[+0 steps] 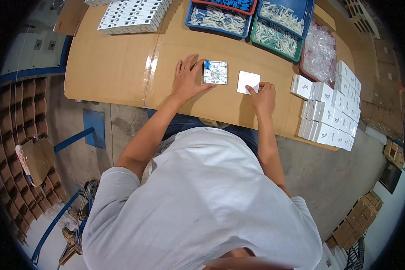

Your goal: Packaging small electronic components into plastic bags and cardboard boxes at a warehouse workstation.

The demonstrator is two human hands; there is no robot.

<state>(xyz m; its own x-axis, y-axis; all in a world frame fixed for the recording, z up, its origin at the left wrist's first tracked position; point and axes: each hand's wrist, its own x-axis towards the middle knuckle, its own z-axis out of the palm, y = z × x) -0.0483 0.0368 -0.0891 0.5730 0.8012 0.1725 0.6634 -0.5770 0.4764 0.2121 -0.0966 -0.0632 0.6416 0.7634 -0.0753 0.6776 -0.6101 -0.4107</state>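
My left hand (190, 80) lies on the cardboard tabletop with its fingers spread. Its thumb and index finger frame the left side of an open white square box (216, 74); whether they touch it I cannot tell. Inside the box sit pale small parts, and a blue piece (206, 65) fills its upper left corner. To the right, my right hand (263, 96) pinches the lower right corner of a flat white square cover plate (247, 81), thumb on top and fingers at its edge. A gap of table separates plate and box.
Stacked white cartons (333, 105) line the table's right edge. Farther back are a blue tray (247, 32) and a green tray (274, 51) of small white pieces, and a red bin (304, 67) of clear bags. More white boxes (130, 29) stand at the far left.
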